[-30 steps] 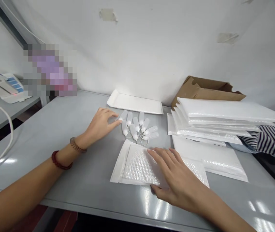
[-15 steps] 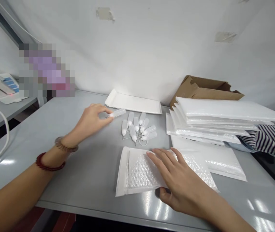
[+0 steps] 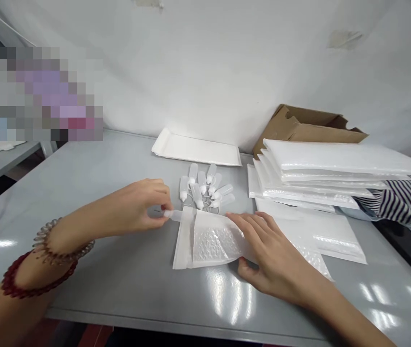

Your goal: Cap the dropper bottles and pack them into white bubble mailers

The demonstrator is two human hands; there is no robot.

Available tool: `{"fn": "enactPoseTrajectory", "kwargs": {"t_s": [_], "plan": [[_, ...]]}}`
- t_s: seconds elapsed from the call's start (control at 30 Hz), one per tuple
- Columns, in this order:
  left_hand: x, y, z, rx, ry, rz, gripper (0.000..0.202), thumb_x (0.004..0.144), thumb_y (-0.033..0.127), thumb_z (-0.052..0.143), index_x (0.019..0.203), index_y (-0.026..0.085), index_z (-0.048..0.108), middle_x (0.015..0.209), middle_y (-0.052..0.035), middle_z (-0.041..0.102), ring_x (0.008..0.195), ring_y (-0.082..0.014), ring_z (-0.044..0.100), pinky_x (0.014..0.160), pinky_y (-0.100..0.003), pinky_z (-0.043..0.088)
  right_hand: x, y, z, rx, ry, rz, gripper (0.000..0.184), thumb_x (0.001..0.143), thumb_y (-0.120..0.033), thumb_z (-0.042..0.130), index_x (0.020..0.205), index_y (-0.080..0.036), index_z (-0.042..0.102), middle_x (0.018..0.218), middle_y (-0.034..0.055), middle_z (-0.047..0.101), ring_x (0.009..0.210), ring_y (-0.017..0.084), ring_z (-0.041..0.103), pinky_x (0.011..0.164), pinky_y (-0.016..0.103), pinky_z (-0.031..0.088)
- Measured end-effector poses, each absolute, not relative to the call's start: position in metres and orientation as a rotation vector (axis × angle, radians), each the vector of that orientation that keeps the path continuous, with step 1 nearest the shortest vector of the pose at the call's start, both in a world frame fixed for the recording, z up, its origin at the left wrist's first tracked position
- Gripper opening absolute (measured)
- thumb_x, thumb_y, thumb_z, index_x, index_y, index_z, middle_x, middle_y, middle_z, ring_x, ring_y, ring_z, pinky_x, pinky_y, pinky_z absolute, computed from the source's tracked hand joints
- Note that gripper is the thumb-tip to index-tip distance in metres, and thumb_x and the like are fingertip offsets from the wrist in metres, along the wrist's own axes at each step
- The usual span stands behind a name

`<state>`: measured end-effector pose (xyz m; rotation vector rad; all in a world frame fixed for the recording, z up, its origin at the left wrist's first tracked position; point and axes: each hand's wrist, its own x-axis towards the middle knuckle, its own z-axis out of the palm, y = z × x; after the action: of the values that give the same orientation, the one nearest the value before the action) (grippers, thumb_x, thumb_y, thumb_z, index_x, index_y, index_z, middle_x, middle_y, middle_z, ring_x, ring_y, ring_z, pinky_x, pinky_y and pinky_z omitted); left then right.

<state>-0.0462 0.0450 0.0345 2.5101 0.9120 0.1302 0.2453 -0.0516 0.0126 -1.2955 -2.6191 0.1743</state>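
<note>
My left hand [image 3: 143, 205] pinches a small translucent needle-tip bottle [image 3: 176, 215] by its white cap end. The bottle's body points right, with its far end at the flap end of a white bubble mailer [image 3: 214, 241]; whether it lies inside or against the opening is hard to tell. Across the mailer's right part lies my right hand [image 3: 273, 260], fingers on top and thumb at the near edge, and the mailer bulges upward there. Just beyond the mailer sit several similar bottles [image 3: 197, 196] in a loose cluster, some with wire rings showing.
Near the wall lies another white mailer [image 3: 201, 149]. A stack of padded mailers [image 3: 335, 156] stands at the right, in front of an open cardboard box [image 3: 277, 132]. One more mailer [image 3: 338, 231] rests below the stack, and striped cloth [image 3: 404, 202] pokes out beside it.
My left hand has brought the bottle nearer and to the mailer's left end. The mailer, flatter before, now bulges under my right hand. The camera view has shifted slightly.
</note>
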Motion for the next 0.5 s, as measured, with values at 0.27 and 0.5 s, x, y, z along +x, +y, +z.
{"fn": "enactPoseTrajectory", "kwargs": {"t_s": [0.27,0.5], "plan": [[-0.023,0.032,0.009,2.610,0.679,0.422,0.009,0.090,0.015,0.056,0.086,0.016,0.064,0.083,-0.0030,0.061,0.081,-0.0169,0.053,0.068,-0.028,0.046,0.245,-0.049,0.012,-1.261,-2.594,0.228,0.066,0.074,-0.010,0.049,0.138,-0.008,0.032,0.118,0.0152,0.057,0.105,0.028,0.052,0.094,0.049,0.041],[0.005,0.016,-0.012,2.904,0.576,1.034,0.014,0.090,0.002,0.050,0.099,0.009,0.058,0.089,-0.0091,0.068,0.082,-0.0197,0.058,0.075,-0.035,0.053,0.245,-0.047,0.009,-1.253,-2.597,0.148,0.064,0.072,-0.010,0.052,0.134,-0.007,0.035,0.117,0.0165,0.058,0.101,0.028,0.053,0.089,0.047,0.044]]}}
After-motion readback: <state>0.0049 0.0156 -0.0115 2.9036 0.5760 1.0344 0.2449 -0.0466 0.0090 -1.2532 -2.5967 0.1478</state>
